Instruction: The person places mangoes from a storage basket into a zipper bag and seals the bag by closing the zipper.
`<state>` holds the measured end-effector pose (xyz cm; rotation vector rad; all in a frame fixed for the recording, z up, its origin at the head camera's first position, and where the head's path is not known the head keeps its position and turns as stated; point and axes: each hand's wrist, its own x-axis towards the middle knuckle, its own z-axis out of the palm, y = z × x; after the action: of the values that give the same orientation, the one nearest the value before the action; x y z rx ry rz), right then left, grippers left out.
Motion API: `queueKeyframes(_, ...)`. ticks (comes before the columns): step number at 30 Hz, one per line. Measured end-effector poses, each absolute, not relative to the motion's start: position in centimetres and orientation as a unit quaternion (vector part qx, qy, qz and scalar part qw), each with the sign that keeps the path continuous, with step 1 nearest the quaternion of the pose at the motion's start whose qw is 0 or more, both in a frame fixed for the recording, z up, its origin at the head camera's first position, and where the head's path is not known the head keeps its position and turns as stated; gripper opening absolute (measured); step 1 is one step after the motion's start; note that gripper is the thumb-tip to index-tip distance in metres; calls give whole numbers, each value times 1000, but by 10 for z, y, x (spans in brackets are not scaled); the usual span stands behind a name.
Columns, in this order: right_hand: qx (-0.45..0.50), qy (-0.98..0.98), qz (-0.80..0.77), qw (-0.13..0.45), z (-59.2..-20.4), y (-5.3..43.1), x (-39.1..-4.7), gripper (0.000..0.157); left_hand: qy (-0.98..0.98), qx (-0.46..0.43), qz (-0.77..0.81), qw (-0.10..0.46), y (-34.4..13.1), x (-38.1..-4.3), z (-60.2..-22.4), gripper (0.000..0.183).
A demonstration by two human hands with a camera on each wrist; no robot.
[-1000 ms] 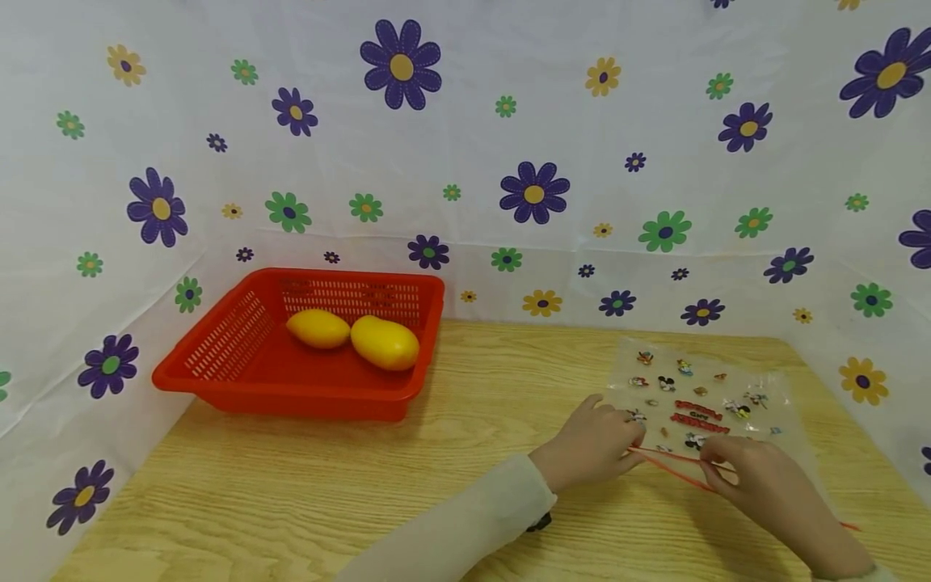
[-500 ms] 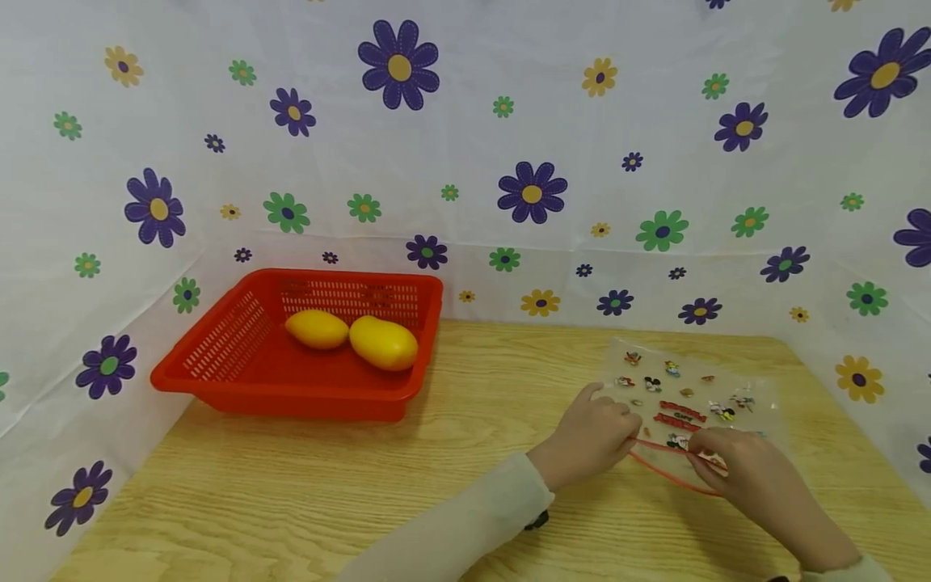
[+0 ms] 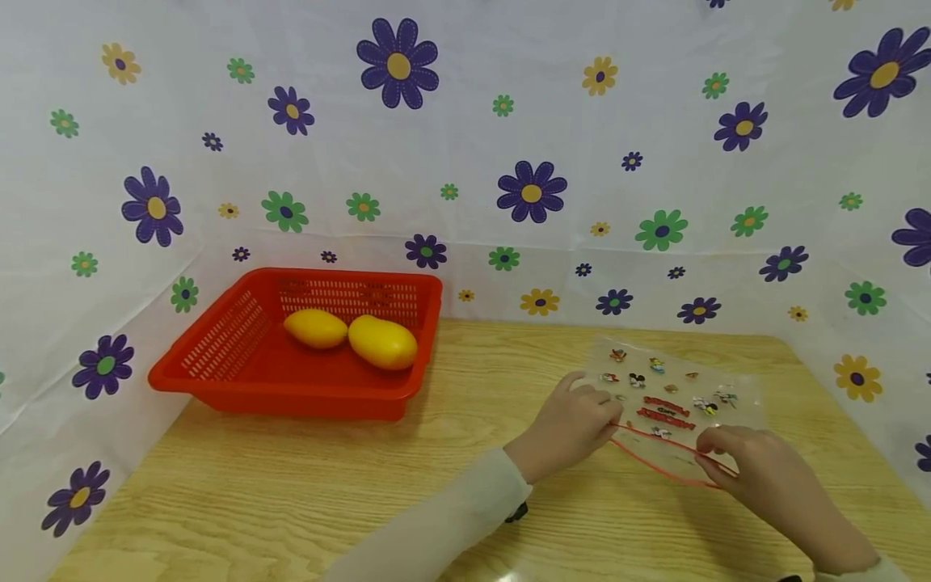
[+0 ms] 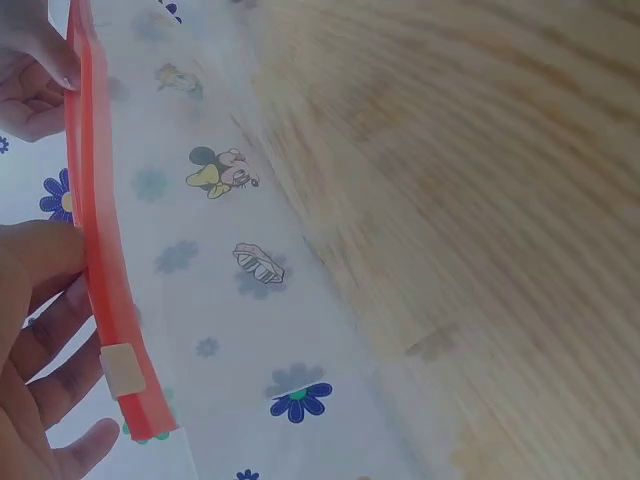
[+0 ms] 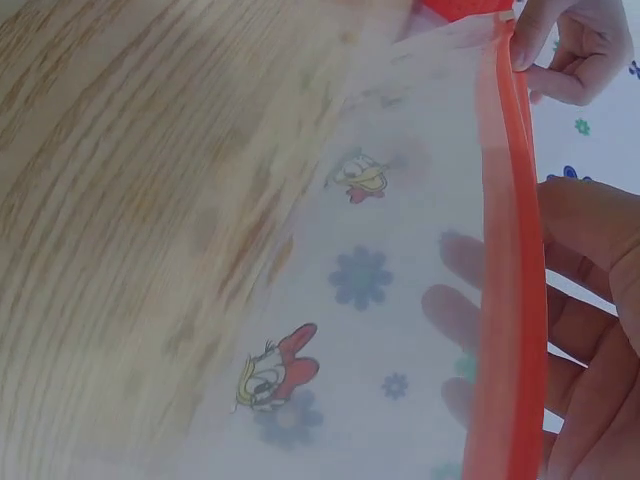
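A clear plastic zip bag point(image 3: 672, 400) printed with cartoon figures and red lettering lies toward the right of the table, its red-edged mouth facing the person. The two red strips of the mouth point(image 3: 655, 471) bow apart between the hands. My left hand point(image 3: 570, 428) pinches the left end of the red edge, near a white slider point(image 4: 123, 370) seen in the left wrist view. Farther right, my right hand point(image 3: 764, 477) pinches the same edge with thumb and fingers. Several of its fingers point(image 5: 455, 315) show through the film in the right wrist view.
A red plastic basket point(image 3: 298, 402) stands at the back left of the wooden table point(image 3: 291, 501). Two yellow mango-like fruits point(image 3: 382, 343) lie in it. White cloth point(image 3: 465, 121) with printed flowers surrounds the table at the back and sides.
Both hands and the bag have shifted a little to the left, the left hand also slightly away from the person. The red strips at the mouth stand farther apart.
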<state>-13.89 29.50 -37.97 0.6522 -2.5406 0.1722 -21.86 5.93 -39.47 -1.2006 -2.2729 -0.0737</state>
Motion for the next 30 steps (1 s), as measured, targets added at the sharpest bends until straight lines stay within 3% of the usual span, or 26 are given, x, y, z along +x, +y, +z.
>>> queueKeyframes(5,244,-936,63,243,-378,291,-140,25,-852,-441,-28,279,49,-220,-393,9)
queueKeyframes(13,295,-911,60,283,-378,281,-143,14,-862,-432,-45,261,35,-222,-391,8)
queueKeyframes(19,295,-904,68,302,-377,273,-147,59,-858,-429,-53,277,28,-220,-391,4)
queueKeyframes(24,281,-909,70,300,-375,270,-147,61,-835,-463,-45,295,28,-209,-386,10)
queueKeyframes(30,270,-910,65,309,-372,263,-149,64,-814,-515,-6,268,34,-197,-381,21)
